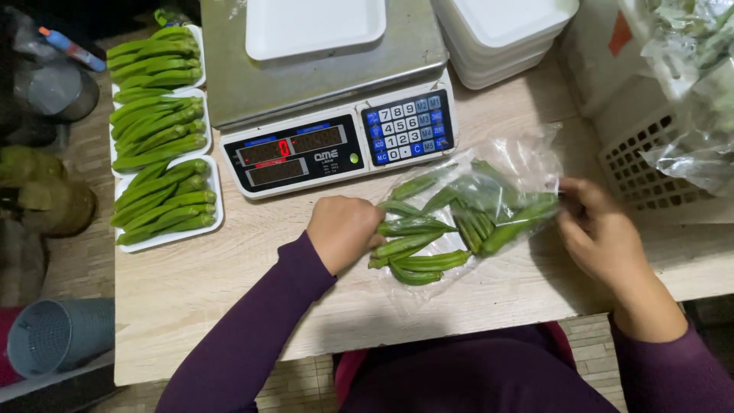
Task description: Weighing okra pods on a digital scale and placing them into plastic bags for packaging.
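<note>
The left hand [344, 229] is closed in a loose fist around the stem ends of several okra pods [417, 246] at the mouth of a clear plastic bag [501, 180]. The right hand [600, 229] pinches the far edge of the same bag between fingers and thumb. The bag lies flat on the pale wooden table [191, 291], just in front of the digital scale [329, 99].

The pods are green, slender, ridged and tapered; some lie outside the bag mouth, others inside it. The bag film is thin, crinkled and glossy.

The scale has a brushed metal platform, a blue keypad and a dark display panel. 1 white foam tray [313, 27] sits on the platform. A stack of white foam trays [501, 38] stands beside the scale. 3 filled trays of okra [160, 138] sit in a column at the table's left end.
</note>
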